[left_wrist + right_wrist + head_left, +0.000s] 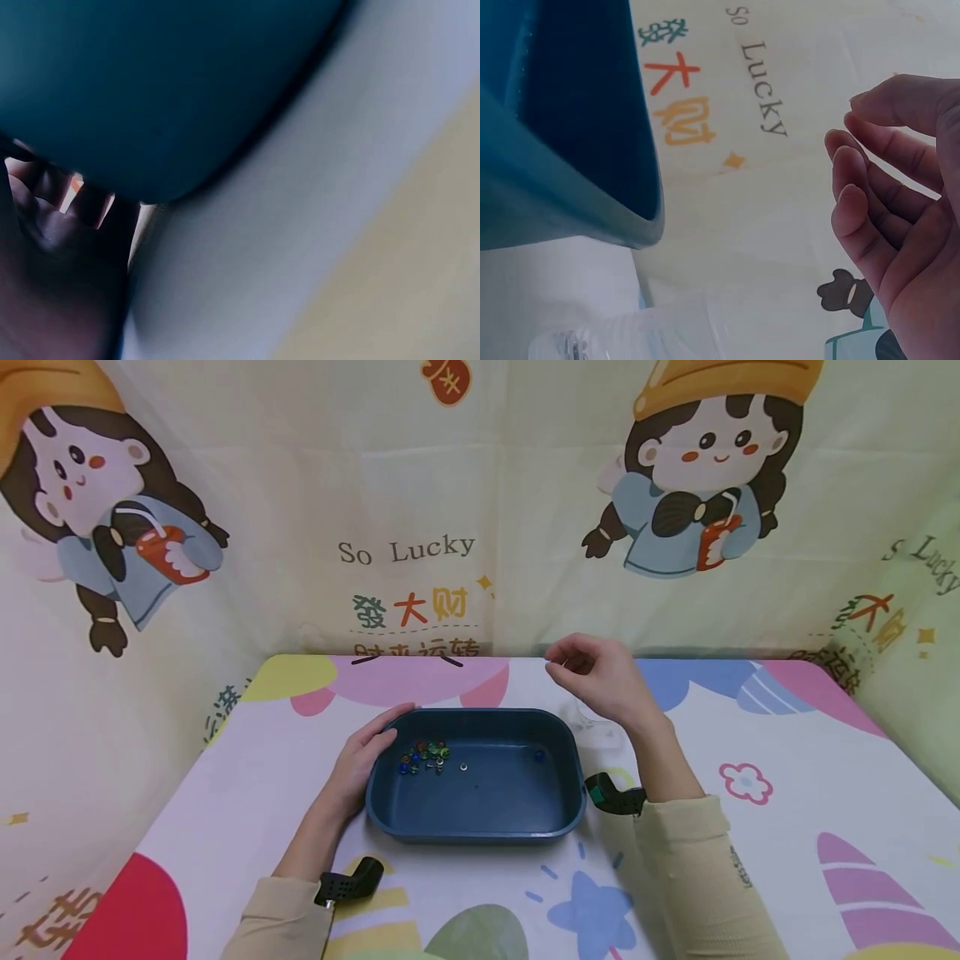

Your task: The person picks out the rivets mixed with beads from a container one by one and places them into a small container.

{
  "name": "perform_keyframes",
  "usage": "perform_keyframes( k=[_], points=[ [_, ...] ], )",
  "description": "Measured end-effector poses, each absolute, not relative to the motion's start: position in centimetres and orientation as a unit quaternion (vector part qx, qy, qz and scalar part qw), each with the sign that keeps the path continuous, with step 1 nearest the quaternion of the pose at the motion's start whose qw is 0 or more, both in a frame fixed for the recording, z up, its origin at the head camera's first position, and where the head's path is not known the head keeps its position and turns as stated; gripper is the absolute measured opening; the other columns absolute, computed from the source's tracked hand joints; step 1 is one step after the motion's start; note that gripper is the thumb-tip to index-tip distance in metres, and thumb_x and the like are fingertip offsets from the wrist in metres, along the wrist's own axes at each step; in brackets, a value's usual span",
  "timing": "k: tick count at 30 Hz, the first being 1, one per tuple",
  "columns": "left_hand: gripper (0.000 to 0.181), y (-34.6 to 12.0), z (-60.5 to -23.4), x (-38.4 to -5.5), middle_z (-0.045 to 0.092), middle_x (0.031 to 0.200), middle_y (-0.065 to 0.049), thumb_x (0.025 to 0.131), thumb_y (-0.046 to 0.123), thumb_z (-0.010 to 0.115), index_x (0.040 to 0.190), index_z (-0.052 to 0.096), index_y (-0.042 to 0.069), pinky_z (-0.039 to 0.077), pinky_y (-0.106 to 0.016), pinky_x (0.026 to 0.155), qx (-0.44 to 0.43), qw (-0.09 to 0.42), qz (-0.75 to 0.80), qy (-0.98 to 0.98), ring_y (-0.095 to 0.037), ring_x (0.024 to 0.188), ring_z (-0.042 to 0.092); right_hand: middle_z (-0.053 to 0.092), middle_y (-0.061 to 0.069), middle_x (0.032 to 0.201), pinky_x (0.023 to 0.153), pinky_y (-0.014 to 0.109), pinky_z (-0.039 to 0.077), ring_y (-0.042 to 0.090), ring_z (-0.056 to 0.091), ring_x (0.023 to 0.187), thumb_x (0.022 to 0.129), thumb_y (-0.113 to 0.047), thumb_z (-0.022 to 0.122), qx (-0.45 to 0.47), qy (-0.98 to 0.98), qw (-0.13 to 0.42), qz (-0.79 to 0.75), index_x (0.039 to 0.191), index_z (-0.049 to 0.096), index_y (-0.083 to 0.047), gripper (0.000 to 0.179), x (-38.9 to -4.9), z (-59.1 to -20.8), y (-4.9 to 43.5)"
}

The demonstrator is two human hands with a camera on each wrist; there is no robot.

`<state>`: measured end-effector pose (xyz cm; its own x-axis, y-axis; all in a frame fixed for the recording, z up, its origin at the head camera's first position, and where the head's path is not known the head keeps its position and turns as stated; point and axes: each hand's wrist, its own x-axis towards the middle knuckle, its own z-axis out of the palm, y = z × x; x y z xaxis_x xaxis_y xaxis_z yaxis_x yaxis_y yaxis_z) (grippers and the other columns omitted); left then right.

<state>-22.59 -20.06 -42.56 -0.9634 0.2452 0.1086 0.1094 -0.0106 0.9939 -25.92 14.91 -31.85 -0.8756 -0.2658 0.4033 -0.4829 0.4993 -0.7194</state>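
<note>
A dark blue rectangular basin [480, 837] with rounded corners sits on the table. My left hand [358, 764] grips its left end, thumb at the rim and fingers along the outer wall. In the left wrist view that hand [60, 262] is mostly dark against the basin's side. Small coloured glass beads [423, 752] lie clustered at the basin's left, with tiny silvery metal pieces [439, 766] beside them. One blue bead [539, 756] lies apart at the right. Raised beyond the basin's right corner, my right hand [603, 681] has loosely bent fingers with nothing visible between them.
A clear plastic container [600, 733] stands right of the basin, partly behind my right forearm; small shiny bits show inside it in the right wrist view. A printed cloth [420, 485] hangs behind the table [750, 852]. Black wrist cameras [615, 795] sit on both wrists.
</note>
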Motion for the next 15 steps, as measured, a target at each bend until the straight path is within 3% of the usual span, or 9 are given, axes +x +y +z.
perform_keyframes(
  k=[15],
  points=[
    [0.045,-19.9,-42.4,-22.4,0.043,0.155,-0.008,0.109,0.014,0.035,0.152,0.044,0.006,0.028,-0.037,0.118,0.127,0.049,0.703,0.698,-0.021,0.144,0.036,0.069,0.004,0.087,0.065,0.031,0.051,0.021,0.061,0.072,0.092,-0.010,0.071,0.235,-0.858,0.104,0.444,0.102,0.073,-0.004,0.012,-26.0,-32.0,13.4]
  ],
)
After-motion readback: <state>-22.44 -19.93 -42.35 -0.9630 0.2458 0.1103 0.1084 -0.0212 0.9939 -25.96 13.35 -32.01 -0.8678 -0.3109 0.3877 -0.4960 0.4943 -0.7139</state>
